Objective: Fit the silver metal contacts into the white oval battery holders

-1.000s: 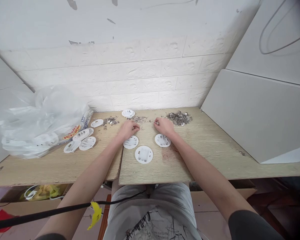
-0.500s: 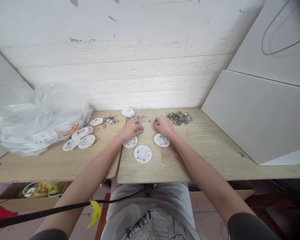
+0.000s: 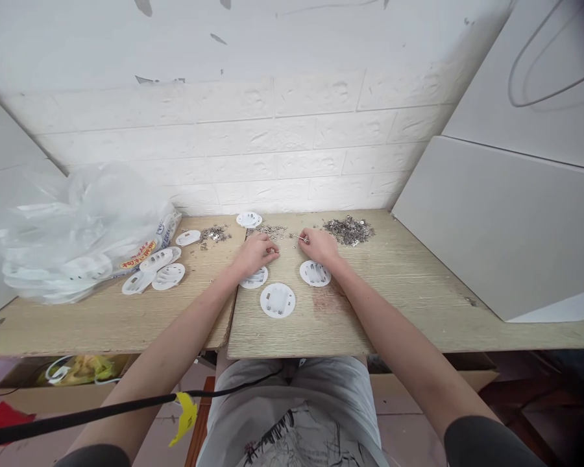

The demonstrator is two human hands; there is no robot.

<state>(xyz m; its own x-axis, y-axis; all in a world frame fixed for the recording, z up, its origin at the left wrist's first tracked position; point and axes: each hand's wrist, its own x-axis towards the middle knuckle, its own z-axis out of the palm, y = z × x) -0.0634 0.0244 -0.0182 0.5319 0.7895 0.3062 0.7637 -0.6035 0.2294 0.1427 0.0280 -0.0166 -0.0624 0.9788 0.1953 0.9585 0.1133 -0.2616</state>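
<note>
My left hand (image 3: 257,253) hovers low over the table, its fingers curled and closed; what they pinch, if anything, is too small to make out. It partly covers a round white plastic battery holder (image 3: 254,280). A thin silvery rod-like tool (image 3: 304,240) is pinched in my right hand (image 3: 320,246), its tip pointing left. Just below that hand lies another round white battery holder (image 3: 315,274). A third holder (image 3: 278,301) rests nearer the table's front edge. Small metal pieces (image 3: 272,231) are scattered between and behind the hands.
A heap of small metal parts (image 3: 349,229) lies right of my right hand, and a smaller pile (image 3: 215,233) left. Several white discs (image 3: 168,276) sit by a clear plastic bag (image 3: 85,240). One more disc (image 3: 249,219) is near the wall. A grey panel (image 3: 496,227) borders the right.
Almost nothing differs. Both hands hold nearly the same place, with only a slight shift in the fingers of my left hand.
</note>
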